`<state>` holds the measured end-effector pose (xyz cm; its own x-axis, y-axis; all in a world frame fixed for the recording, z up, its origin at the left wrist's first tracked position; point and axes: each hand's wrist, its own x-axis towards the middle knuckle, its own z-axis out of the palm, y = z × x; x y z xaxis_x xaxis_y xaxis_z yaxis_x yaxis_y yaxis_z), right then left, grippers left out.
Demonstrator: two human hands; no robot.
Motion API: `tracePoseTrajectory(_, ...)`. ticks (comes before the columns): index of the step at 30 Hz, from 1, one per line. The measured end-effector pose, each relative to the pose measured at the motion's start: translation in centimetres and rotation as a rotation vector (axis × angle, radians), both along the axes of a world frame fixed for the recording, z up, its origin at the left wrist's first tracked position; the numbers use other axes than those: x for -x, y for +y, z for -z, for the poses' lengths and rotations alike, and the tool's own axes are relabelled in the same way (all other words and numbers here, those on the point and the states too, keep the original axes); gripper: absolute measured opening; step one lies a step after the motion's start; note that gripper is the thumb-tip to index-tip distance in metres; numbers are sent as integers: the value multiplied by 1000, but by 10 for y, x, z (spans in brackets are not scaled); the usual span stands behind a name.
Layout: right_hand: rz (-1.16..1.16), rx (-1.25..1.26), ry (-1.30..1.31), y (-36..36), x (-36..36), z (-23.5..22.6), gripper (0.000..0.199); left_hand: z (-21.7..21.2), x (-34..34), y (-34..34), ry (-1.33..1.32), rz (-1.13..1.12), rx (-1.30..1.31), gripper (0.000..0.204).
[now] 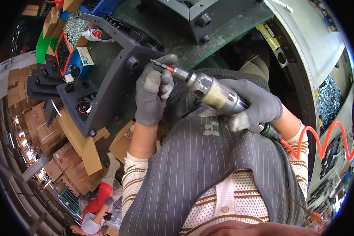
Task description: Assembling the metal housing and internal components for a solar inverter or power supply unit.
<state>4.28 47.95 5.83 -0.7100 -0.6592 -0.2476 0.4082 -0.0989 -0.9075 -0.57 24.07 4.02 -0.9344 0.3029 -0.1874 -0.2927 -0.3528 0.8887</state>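
Observation:
My right hand (255, 104), in a grey glove, grips an air screwdriver (214, 92) by its body. The tool points up and left, its red-collared bit ending at the fingers of my left hand (153, 88). That gloved hand is closed, fingers curled round the bit's tip; any small part inside them is hidden. Just left of it stands a dark grey metal housing (118, 82) with round black feet, tilted on the bench. An orange coiled air hose (322, 147) runs from the tool's rear to the right.
A second dark housing (196, 19) stands at the far side of the green bench top (232, 29). Bins of silver screws (75, 27) and black screws (63, 53) sit at left, beside a blue-white box (82, 63). Cardboard boxes (47, 129) and a co-worker (94, 212) are lower left.

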Motion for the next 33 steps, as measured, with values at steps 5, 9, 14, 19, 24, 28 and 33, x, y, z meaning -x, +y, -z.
tracePoseTrajectory(5,101,41,16,-11,8,7,59,-34,-11,-9,244,-53,618,34)
tracePoseTrajectory(9,120,50,103,-15,12,12,63,-60,-9,-29,1020,-395,1046,22)
tracePoseTrajectory(14,100,10,-36,-16,11,-1,65,-72,31,-56,1077,-494,1594,24)
tracePoseTrajectory(19,175,8,59,-16,6,-3,63,-64,48,-25,1105,-344,1811,39)
tracePoseTrajectory(24,265,197,-296,-8,-1,-32,62,-61,50,2,1166,-377,1858,43)
tracePoseTrajectory(28,244,154,-349,-7,1,-38,65,-59,54,6,1245,-375,1817,43)
tracePoseTrajectory(33,274,163,-334,-4,2,-40,69,-59,53,8,1232,-344,1847,43)
